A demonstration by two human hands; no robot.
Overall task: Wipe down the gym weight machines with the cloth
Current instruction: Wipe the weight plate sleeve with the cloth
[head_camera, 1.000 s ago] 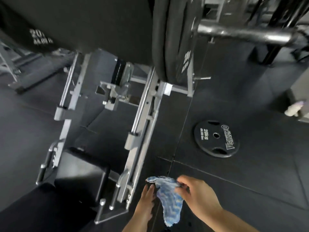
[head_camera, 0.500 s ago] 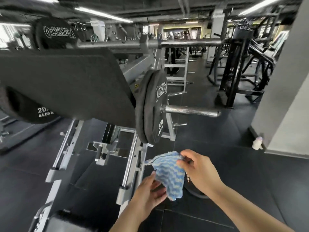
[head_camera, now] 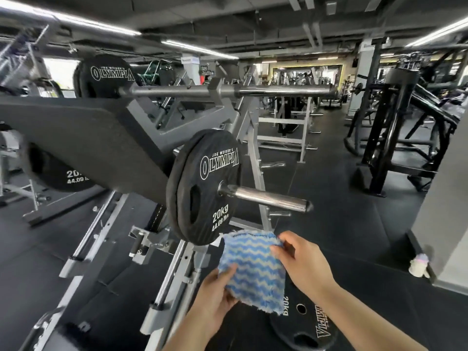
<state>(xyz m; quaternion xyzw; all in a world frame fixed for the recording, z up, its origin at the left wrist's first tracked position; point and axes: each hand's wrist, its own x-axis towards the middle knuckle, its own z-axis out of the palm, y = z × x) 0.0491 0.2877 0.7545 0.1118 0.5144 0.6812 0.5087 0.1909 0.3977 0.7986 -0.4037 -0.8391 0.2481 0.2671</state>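
A blue-and-cream wavy-striped cloth (head_camera: 253,269) is spread between both hands, just below the machine's loaded side. My left hand (head_camera: 215,300) holds its lower left edge, thumb on top. My right hand (head_camera: 304,264) pinches its upper right corner. Right above the cloth hangs a black 20 kg weight plate (head_camera: 210,183) on a chrome sleeve (head_camera: 266,196) of the grey leg press machine (head_camera: 177,269). The machine's big black footplate (head_camera: 88,138) slopes across the left.
A second 20 kg plate (head_camera: 311,328) lies flat on the black rubber floor under my right forearm. A chrome bar (head_camera: 253,91) runs across above. Black racks (head_camera: 395,138) stand at the right, a grey pillar (head_camera: 445,211) with a small white bottle (head_camera: 419,266) at its base.
My view has lifted from the floor to the machine. Both hands raised the cloth and opened it out flat from a bunched strip, bringing it near the loaded plate.
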